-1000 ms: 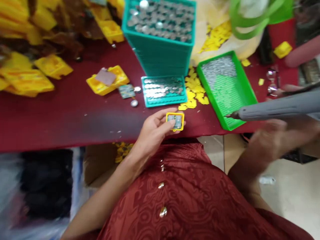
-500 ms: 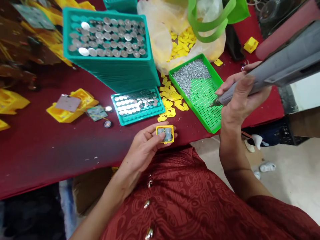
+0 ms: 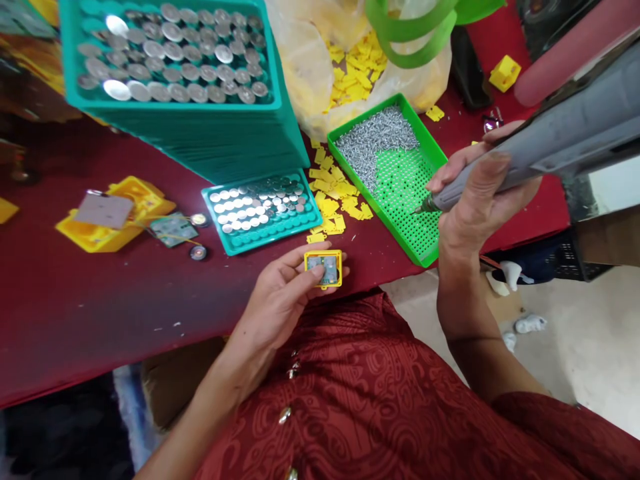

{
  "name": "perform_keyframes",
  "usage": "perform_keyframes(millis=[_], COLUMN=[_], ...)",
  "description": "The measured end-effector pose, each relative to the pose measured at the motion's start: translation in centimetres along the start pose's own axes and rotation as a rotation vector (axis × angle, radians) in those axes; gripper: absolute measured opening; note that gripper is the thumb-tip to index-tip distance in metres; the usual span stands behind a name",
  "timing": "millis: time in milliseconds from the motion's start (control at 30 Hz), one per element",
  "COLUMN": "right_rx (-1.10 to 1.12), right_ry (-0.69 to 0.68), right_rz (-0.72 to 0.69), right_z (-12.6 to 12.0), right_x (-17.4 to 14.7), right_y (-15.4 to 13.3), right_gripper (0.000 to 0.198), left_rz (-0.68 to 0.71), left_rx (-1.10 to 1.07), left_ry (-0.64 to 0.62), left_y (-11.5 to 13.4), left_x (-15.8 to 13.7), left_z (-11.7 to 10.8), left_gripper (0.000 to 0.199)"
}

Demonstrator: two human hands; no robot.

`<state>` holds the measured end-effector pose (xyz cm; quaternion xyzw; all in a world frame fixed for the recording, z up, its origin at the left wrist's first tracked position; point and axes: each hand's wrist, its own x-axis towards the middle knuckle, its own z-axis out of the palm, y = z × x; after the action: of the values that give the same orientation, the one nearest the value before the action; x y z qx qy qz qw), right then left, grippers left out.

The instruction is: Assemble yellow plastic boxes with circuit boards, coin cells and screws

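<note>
My left hand (image 3: 285, 283) is closed round a small yellow plastic case (image 3: 338, 270), its thumb pressed on the green circuit board (image 3: 329, 267) inside. My right hand (image 3: 480, 193) grips a grey electric screwdriver (image 3: 545, 147), whose tip points down to the left over the green perforated tray (image 3: 435, 257). Silver screws (image 3: 385, 133) are heaped at the far end of that tray. Whether the tip touches the tray or a screw I cannot tell.
A tall stack of teal trays (image 3: 200, 137) holds round metal discs; a single teal tray (image 3: 265, 237) lies before it. Yellow plates (image 3: 333, 190) are scattered beside the screws. Further left sit an opened yellow housing (image 3: 100, 237) and a wired circuit board (image 3: 174, 229). Behind is a plastic bag (image 3: 295, 73).
The view has shifted, so the items on the left of the table appear further left. Both hands keep their hold; the screwdriver stays over the green tray.
</note>
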<state>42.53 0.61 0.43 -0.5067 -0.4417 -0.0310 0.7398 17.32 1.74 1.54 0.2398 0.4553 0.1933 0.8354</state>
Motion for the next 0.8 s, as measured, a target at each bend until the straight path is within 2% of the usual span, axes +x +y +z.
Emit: perform_keyframes(millis=[200,433,800], right_rx=[0.052,-0.082,-0.087], right_ry=[-0.007,0.018,0.076], right_rz=[0.008,0.064,0.033], right_z=[-0.07,-0.40,-0.41], right_x=[0.01,0.30,0.38], right_y=[-0.09,-0.33,-0.24], right_gripper=[0.035,0.052,0.052], left_rz=[0.013,0.016,0.024], left_rx=[0.011,0.021,0.041], left_ry=[0.027,0.024,0.014], left_y=[-0.04,-0.07,0.01], left_x=[0.02,-0.06,-0.06], left_z=[-0.18,-0.31,-0.01], left_gripper=[0.055,0.053,0.045])
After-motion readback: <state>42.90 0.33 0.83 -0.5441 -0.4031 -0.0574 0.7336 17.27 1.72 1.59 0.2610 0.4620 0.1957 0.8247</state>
